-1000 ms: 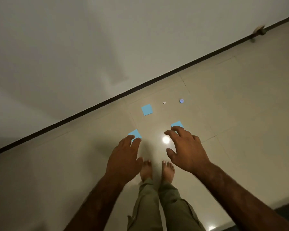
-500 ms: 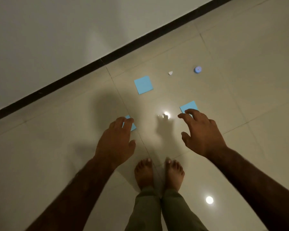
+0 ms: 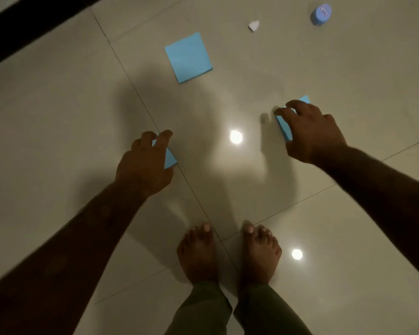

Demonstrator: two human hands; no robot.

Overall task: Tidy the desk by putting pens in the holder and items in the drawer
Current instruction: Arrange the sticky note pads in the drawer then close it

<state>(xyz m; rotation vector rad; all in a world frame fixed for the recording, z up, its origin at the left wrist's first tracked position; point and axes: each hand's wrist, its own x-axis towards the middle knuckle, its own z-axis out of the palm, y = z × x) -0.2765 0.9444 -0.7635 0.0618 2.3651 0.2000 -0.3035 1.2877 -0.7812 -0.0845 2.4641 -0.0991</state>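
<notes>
Blue sticky notes lie on the shiny tiled floor [image 3: 58, 117], three of them, and you are bending down to two. Nearest to you are your bare left foot [image 3: 197, 255] and right foot [image 3: 259, 252], side by side, with green trouser legs [image 3: 203, 308] above them. A bright spot of light [image 3: 296, 254] shines on the floor just beside your right foot.

A bit farther out, your left hand [image 3: 144, 165] is over the left sticky note [image 3: 170, 160]. The fingers are bent like a claw, and only a corner of the note peeks out. You cannot tell if the hand grips it or only touches it. Your right hand [image 3: 310, 131] is over the right sticky note [image 3: 284, 128] with bent fingers too, the thumb at the note's left edge. It is blurry, so you cannot tell if it has hold of the note. Another light spot [image 3: 235, 137] glows between your hands.

Farther away, the third sticky note [image 3: 188, 60] lies flat by itself, well apart from both hands. Past it sits a small white scrap [image 3: 254, 25], and near the far right edge a small round blue thing [image 3: 321, 14]. A black strip [image 3: 22, 25] runs along the floor's far left corner.
</notes>
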